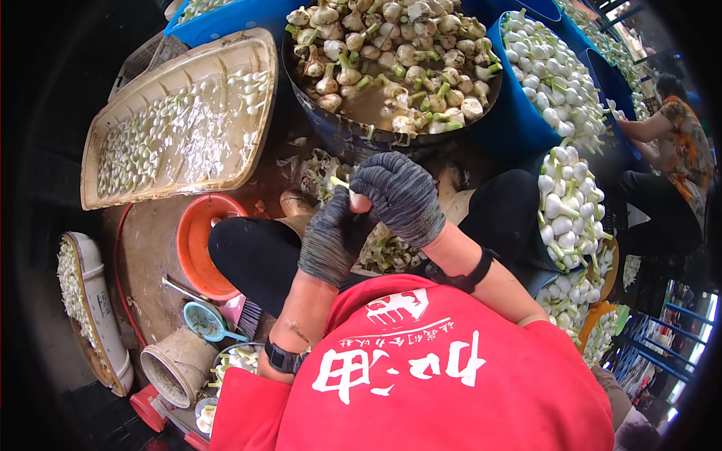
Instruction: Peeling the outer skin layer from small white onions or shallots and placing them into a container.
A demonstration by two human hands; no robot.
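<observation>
My two gloved hands meet in front of my lap around one garlic bulb (pixel 359 202) with a short green stem. My left hand (pixel 336 234) grips it from below, its fingers partly hidden. Against the bulb's other side, my right hand (pixel 399 194) has its fingers curled; whether they pinch the bulb or a strip of its skin cannot be told. Beyond the hands stands a dark round tub (pixel 361 135) of unpeeled, soiled garlic bulbs (pixel 350 70) in murky water. Loose garlic skins (pixel 389 248) lie beneath the hands, between my legs.
A beige tray (pixel 169 194) holds water and small cloves. An orange basin (pixel 192 253), a blue dipper (pixel 204 321), a brush (pixel 249 318) and a beige bucket (pixel 177 361) are on the left. Blue tubs (pixel 522 107) of cleaned white garlic stand right, near another person (pixel 679 135).
</observation>
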